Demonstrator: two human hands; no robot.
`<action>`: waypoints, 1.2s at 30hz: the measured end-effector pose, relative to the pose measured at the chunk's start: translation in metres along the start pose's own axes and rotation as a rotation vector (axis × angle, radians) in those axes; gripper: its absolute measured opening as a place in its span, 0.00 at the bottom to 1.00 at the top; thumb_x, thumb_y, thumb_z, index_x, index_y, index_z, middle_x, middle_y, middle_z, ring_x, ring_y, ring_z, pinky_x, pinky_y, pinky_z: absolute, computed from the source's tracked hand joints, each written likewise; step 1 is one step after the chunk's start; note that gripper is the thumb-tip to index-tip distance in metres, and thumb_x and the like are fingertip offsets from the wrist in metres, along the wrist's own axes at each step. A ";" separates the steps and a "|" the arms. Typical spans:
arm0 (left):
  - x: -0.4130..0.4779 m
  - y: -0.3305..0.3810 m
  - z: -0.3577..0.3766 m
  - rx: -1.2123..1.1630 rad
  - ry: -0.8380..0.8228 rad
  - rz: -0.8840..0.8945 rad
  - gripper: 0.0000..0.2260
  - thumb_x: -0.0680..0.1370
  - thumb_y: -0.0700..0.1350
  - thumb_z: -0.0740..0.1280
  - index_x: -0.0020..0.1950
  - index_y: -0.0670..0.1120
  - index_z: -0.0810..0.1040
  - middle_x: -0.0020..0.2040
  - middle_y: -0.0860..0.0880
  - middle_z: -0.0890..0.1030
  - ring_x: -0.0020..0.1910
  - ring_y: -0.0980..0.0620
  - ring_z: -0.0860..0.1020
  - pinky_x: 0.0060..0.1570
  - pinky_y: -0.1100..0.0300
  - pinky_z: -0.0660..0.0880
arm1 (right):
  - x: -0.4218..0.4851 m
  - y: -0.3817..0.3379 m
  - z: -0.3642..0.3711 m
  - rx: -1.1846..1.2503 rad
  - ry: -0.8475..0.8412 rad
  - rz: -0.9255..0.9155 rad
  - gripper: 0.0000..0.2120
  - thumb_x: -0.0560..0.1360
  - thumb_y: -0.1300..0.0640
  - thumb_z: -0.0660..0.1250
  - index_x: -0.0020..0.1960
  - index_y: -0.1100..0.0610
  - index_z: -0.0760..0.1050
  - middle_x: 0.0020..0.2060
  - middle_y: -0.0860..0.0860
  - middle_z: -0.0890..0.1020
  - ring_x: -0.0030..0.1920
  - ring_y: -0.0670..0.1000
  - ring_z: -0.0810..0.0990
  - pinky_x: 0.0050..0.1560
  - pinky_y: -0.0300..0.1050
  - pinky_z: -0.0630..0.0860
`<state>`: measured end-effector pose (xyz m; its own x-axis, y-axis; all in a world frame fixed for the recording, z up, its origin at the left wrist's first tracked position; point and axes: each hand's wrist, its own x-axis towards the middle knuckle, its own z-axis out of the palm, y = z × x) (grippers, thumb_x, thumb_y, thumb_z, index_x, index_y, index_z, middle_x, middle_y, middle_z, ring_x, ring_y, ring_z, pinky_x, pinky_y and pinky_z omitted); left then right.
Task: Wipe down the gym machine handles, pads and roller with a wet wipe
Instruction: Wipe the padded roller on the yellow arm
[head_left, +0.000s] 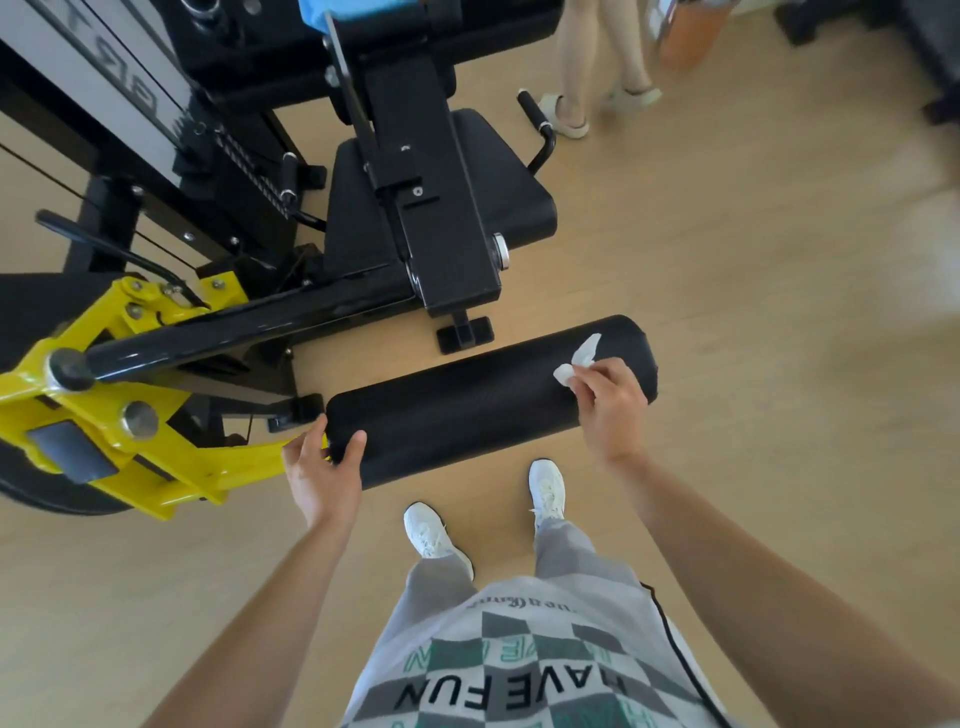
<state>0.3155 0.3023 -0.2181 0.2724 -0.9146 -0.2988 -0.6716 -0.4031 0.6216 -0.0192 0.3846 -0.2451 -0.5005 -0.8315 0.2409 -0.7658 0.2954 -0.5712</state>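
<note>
The floor (727, 260) is pale wood-look board and runs through the whole room, bare to the right of the machine. The far right edge of the view is smeared, and an orange shape (693, 36) at the top there is too blurred to name, perhaps a bin.

The black padded roller (467, 405) lies crosswise just in front of the person, above the floor, its left end fixed to a yellow arm (130, 452) of the machine. The left hand (324, 467) grips that left end, fingers curled round the far side and thumb laid on the top. The right hand (608, 410) is near the roller's right end and pinches a crumpled white wipe (579, 361) between thumb and fingertips, holding it on the roller's top.

Beyond the roller stands the black seat pad (498, 171), with a thick black post (415, 182) slanting across it and hiding its middle. A curved handle (535, 111) with a black grip sticks out at the seat's right side; a second grip (288, 176) shows at its left, by the frame. Behind the right handle stand another person's bare legs in pale slippers (566, 117). Below the roller are the person's own white shoes (431, 530) and grey trousers.
</note>
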 end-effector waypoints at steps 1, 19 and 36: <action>0.005 0.003 0.000 0.012 -0.007 -0.003 0.27 0.78 0.53 0.73 0.76 0.48 0.73 0.68 0.43 0.71 0.60 0.45 0.76 0.63 0.48 0.75 | 0.005 0.007 -0.004 -0.024 0.027 0.033 0.05 0.76 0.64 0.72 0.50 0.62 0.85 0.42 0.56 0.79 0.40 0.58 0.78 0.37 0.45 0.74; -0.018 -0.003 -0.007 -0.009 -0.018 0.028 0.28 0.76 0.47 0.76 0.74 0.52 0.73 0.64 0.51 0.72 0.50 0.52 0.78 0.55 0.53 0.77 | -0.020 -0.108 0.063 0.112 -0.279 -0.252 0.07 0.73 0.66 0.75 0.51 0.63 0.84 0.42 0.55 0.79 0.41 0.55 0.76 0.39 0.45 0.78; -0.025 -0.027 0.003 0.059 -0.037 0.101 0.34 0.76 0.46 0.76 0.79 0.49 0.66 0.68 0.46 0.72 0.66 0.44 0.72 0.62 0.44 0.76 | -0.032 -0.090 0.056 0.089 -0.286 -0.385 0.12 0.72 0.68 0.75 0.55 0.61 0.84 0.43 0.55 0.78 0.40 0.55 0.75 0.38 0.51 0.78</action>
<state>0.3245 0.3357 -0.2295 0.1765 -0.9481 -0.2643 -0.7338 -0.3057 0.6067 0.0879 0.3585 -0.2453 -0.0470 -0.9722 0.2294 -0.8298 -0.0899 -0.5508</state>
